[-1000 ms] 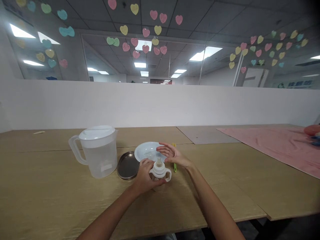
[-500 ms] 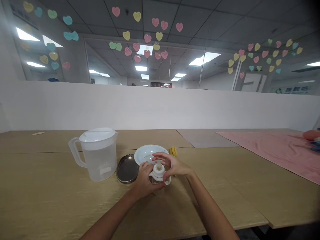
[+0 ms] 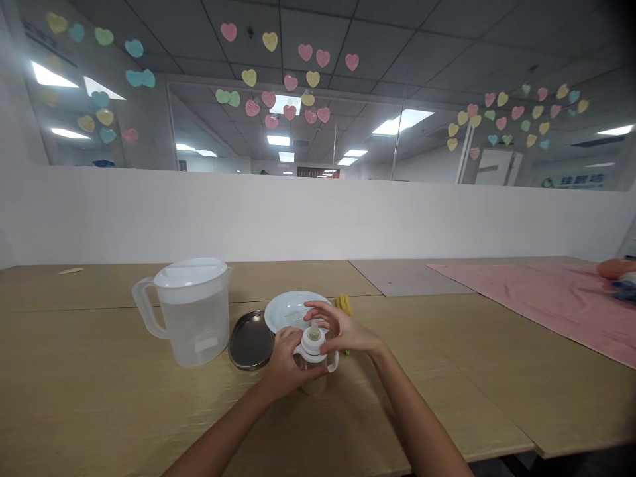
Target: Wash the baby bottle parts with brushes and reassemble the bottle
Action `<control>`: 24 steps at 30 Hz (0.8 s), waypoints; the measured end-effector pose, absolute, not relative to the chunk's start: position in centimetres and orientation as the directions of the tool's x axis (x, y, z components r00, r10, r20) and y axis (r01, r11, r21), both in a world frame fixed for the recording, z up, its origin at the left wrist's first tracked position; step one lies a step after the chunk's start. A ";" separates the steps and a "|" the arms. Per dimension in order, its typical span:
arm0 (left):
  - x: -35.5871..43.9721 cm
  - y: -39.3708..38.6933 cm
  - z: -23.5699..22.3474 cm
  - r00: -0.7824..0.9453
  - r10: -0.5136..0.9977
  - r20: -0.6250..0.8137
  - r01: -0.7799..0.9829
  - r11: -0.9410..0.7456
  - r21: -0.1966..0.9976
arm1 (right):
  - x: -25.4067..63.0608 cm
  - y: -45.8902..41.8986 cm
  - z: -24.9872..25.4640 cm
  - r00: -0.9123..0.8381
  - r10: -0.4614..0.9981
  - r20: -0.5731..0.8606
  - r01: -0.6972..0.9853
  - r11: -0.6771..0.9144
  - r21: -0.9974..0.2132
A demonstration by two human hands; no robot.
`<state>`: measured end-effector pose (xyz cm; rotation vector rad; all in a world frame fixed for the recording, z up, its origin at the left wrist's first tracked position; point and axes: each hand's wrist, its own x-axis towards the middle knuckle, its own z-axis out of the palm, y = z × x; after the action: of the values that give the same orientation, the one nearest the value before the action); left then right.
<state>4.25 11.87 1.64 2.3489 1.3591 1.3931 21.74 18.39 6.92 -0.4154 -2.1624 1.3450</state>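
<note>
Upright near the table's front is a clear baby bottle (image 3: 314, 382) with a white screw collar, two white side handles and a teat on top. My left hand (image 3: 289, 366) is wrapped round the bottle from the left, its thumb across the front. From the right, my right hand (image 3: 340, 328) curves round the white collar (image 3: 313, 341), thumb in front and fingers behind. Just beyond the hands lies a white bowl (image 3: 284, 301), its near rim partly hidden by them. To the left sits a dark metal tray (image 3: 251, 340).
A lidded plastic pitcher (image 3: 193, 318) holding clear liquid stands left of the tray. Yellow sticks or tubes (image 3: 343, 303), partly covered by my right hand, lie beyond it. A pink cloth (image 3: 536, 291) spreads over the right side; a white wall (image 3: 318, 218) closes the back.
The bottle is more upright, with more of its clear body showing below my left hand. Both hands keep their hold. The camera view has shifted slightly.
</note>
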 end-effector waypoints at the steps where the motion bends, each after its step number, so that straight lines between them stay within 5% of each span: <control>1: 4.3 11.9 1.7 0.190 0.723 0.665 0.643 -0.603 0.473 | 21.5 18.2 6.9 -0.778 0.564 0.277 0.047 0.493 -0.869; 4: 4.3 11.9 1.6 0.181 0.729 0.660 0.646 -0.594 0.479 | 21.1 17.8 6.9 -0.724 0.628 0.284 0.145 0.542 -0.828; 12: 4.4 11.8 1.7 0.243 0.715 0.655 0.642 -0.625 0.444 | 21.7 18.1 7.4 -0.749 0.534 0.392 -0.258 0.310 -0.915; 20: 4.6 11.3 2.0 0.229 0.737 0.636 0.640 -0.606 0.472 | 21.7 17.5 7.6 -0.694 0.577 0.430 -0.434 0.142 -0.890; 24: 4.6 11.5 1.8 0.221 0.730 0.646 0.641 -0.608 0.468 | 21.8 17.6 7.5 -0.669 0.618 0.413 -0.365 0.211 -0.907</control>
<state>4.58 11.48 1.83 2.3743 1.3385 1.3480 21.75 17.62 7.55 -0.2398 -1.6978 1.5743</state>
